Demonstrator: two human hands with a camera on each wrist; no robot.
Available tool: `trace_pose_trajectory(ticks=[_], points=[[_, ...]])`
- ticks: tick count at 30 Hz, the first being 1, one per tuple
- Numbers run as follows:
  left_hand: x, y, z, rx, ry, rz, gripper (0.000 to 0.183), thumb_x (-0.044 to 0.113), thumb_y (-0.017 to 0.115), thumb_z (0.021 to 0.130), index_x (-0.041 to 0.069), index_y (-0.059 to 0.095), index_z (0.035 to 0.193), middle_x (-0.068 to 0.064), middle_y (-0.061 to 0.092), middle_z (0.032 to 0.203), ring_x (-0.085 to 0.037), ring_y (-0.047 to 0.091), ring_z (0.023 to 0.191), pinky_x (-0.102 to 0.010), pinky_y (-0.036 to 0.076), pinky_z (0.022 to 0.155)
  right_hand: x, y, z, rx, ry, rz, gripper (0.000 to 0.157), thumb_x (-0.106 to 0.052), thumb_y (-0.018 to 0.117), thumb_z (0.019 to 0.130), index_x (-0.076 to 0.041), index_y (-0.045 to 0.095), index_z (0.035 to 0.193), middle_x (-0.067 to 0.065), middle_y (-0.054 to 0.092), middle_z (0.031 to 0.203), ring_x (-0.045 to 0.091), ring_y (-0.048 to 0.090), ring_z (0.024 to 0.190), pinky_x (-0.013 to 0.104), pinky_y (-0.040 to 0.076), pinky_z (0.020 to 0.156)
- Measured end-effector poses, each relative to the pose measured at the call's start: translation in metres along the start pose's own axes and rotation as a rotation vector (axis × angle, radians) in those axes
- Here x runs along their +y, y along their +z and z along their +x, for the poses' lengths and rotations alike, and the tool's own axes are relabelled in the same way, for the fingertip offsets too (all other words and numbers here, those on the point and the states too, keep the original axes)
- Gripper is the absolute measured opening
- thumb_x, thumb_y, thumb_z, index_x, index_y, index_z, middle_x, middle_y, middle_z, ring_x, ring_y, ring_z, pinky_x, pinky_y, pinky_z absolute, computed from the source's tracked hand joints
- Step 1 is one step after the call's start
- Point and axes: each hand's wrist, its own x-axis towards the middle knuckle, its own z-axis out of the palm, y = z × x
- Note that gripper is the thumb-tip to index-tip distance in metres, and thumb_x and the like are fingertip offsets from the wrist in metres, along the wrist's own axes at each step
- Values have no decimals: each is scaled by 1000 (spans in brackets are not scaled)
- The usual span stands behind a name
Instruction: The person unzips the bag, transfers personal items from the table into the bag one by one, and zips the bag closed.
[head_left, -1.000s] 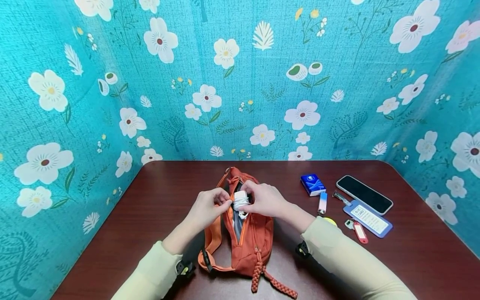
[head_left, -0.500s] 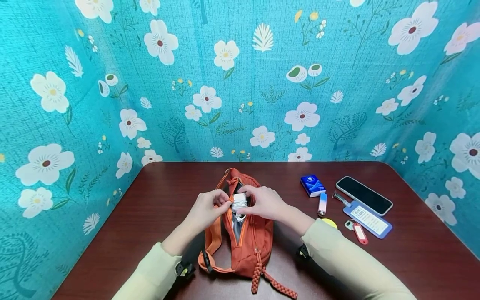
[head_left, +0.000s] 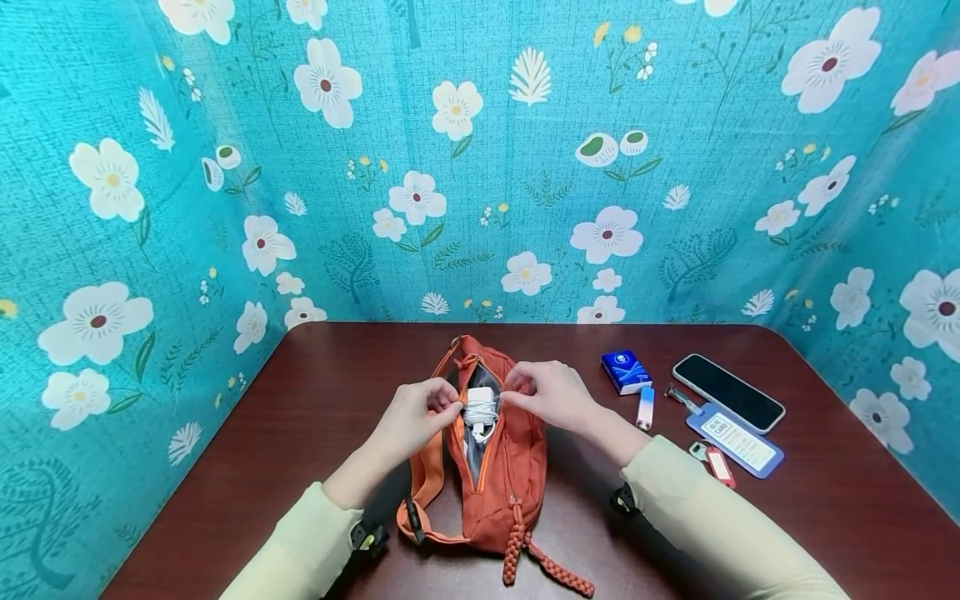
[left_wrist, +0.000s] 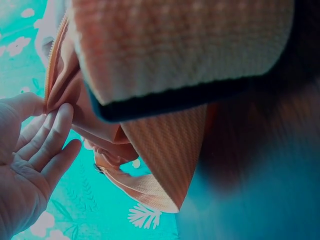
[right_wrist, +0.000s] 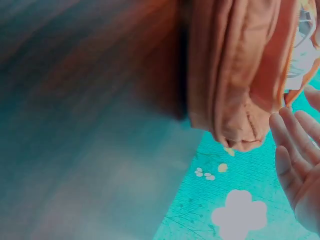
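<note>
An orange sling bag (head_left: 517, 467) lies on the table with its zipped main opening spread. Inside, a white charger (head_left: 481, 395) with its cable wound round it shows in the gap. My left hand (head_left: 420, 412) pinches the left edge of the opening between thumb and forefinger; the left wrist view shows the zipper edge (left_wrist: 48, 82) there, the other fingers loosely extended. At the right edge my right hand (head_left: 551, 396) has its fingertips at the rim, fingers nearly straight in the right wrist view. Nothing is held in the right hand.
Right of the bag lie a blue tissue pack (head_left: 626, 372), a pink-and-blue lighter (head_left: 645, 408), a phone (head_left: 729, 390), a blue ID card holder (head_left: 738, 439) and a key with a red tag (head_left: 720, 465). Braided pulls (head_left: 514, 542) hang from the bag's front.
My right hand has let go of the charger and moved right to the bag's edge, leaving the charger inside. The right forearm now covers the yellow round thing. My left hand stays put.
</note>
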Motion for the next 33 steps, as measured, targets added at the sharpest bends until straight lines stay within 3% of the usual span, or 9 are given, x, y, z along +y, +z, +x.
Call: trace_pose_trajectory(ticks=[6, 15, 20, 25, 33], points=[[0, 1, 0, -4, -15, -6, 11, 8, 74, 85, 13, 65, 84, 9, 58, 72, -8, 55, 64, -25, 50, 60, 2, 10, 1, -26, 102, -49, 20, -38, 75, 84, -19, 71, 90, -9, 68, 81, 6, 60, 68, 29, 48, 62], [1, 1, -1, -5, -24, 5, 11, 9, 74, 86, 14, 65, 83, 10, 57, 70, -7, 54, 63, -25, 48, 57, -5, 17, 7, -21, 171, -41, 23, -29, 79, 82, -13, 74, 98, -3, 72, 86, 14, 67, 78, 34, 51, 69], [1, 0, -3, 3, -16, 13, 11, 8, 74, 85, 13, 65, 84, 9, 58, 71, -7, 54, 64, -24, 49, 60, -7, 18, 6, -12, 152, -30, 17, -22, 79, 82, -13, 75, 95, -3, 72, 82, 14, 67, 77, 34, 52, 70], [0, 0, -5, 15, 9, 26, 9, 4, 74, 83, 9, 67, 85, 8, 59, 71, -7, 55, 64, -24, 50, 61, -6, 15, 5, 14, 81, 43, 11, -12, 78, 82, -9, 75, 92, -1, 71, 81, 13, 66, 73, 32, 53, 70], [2, -12, -6, 86, -5, 73, 9, 1, 74, 80, 8, 69, 82, 7, 59, 69, -7, 54, 62, -24, 50, 60, -1, -7, 6, 54, -4, 69, 5, -6, 74, 83, -7, 71, 86, -2, 68, 75, 9, 61, 65, 29, 52, 63]])
